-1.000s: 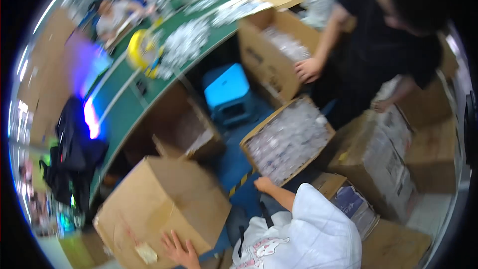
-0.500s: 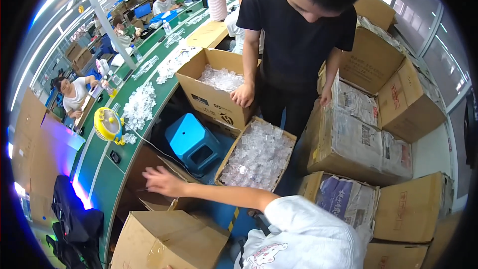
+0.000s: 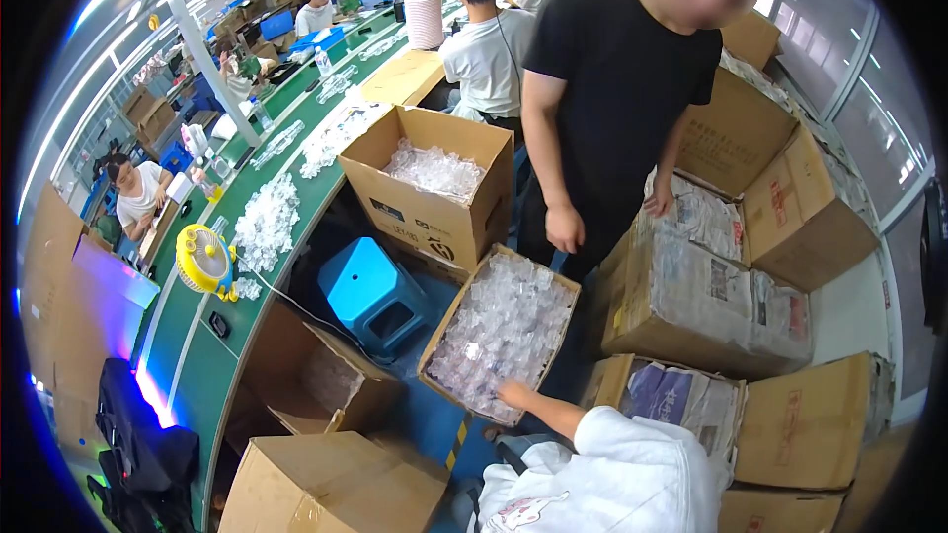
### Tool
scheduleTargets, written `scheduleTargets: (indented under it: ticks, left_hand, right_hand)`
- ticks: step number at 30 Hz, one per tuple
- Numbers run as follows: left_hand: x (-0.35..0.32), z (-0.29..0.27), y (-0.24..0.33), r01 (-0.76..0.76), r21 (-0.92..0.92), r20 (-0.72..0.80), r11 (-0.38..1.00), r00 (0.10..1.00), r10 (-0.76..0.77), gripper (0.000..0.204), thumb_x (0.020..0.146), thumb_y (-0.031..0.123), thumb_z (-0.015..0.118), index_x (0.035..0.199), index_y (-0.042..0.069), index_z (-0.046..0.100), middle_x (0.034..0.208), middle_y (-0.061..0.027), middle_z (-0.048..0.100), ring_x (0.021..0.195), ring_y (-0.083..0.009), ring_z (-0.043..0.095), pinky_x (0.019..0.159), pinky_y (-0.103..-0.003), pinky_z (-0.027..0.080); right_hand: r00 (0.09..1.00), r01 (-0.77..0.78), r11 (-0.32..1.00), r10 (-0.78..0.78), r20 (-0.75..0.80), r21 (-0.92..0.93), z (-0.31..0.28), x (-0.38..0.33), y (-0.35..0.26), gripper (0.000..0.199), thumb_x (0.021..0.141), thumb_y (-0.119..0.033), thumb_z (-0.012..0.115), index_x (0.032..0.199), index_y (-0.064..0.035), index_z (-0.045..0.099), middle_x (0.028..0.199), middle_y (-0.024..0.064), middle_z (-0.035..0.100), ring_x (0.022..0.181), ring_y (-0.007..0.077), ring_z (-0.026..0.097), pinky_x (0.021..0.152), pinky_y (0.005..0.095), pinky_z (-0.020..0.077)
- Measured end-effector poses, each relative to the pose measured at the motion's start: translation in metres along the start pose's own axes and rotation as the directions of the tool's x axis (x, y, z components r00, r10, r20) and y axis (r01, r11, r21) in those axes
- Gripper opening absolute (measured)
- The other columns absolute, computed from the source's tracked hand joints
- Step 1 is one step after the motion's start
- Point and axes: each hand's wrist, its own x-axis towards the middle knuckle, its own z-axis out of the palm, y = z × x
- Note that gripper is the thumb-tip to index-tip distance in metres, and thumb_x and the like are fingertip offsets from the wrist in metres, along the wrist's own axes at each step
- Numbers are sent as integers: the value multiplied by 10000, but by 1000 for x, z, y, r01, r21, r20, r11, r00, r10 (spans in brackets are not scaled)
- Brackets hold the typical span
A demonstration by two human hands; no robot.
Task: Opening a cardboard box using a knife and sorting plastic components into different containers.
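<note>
My right hand reaches over the near end of a shallow cardboard box and touches the clear plastic pieces heaped in it. Its fingers partly merge with the pieces, so I cannot make out whether they hold any. My left hand is out of sight. Just beyond the shallow box stands a co-worker in a black T-shirt, one hand hanging near its far rim. A taller carton with more clear pieces stands behind it to the left.
A blue plastic stool stands left of the shallow box. Open cartons lie at the lower left, and stacked cartons line the right. Along the left runs a green workbench with a yellow fan and loose clear pieces.
My right hand has swung from above the open carton at left to the pieces in the shallow box. The co-worker's hand has left the tall carton's rim; the co-worker now stands more upright.
</note>
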Motion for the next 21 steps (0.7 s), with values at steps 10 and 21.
scheduleTargets:
  ticks: [10,21]
  left_hand:
    - [35,-10,-10,-211,653,11,728,963,270,539,800,512,380,1230,187,393,1296,-78,325,1195,-301,281,928,-557,147]
    - [81,-42,-12,-248,864,62,438,916,396,459,833,329,377,1227,95,388,1310,-95,303,1220,-299,234,971,-465,109]
  right_hand:
    - [965,-174,979,190,-183,102,-134,94,-22,160,728,-189,483,823,-90,565,779,128,563,811,286,528,681,417,421]
    - [669,688,712,-550,-500,137,-208,136,-303,135,756,-137,519,851,-55,568,974,58,566,1038,241,471,857,451,342]
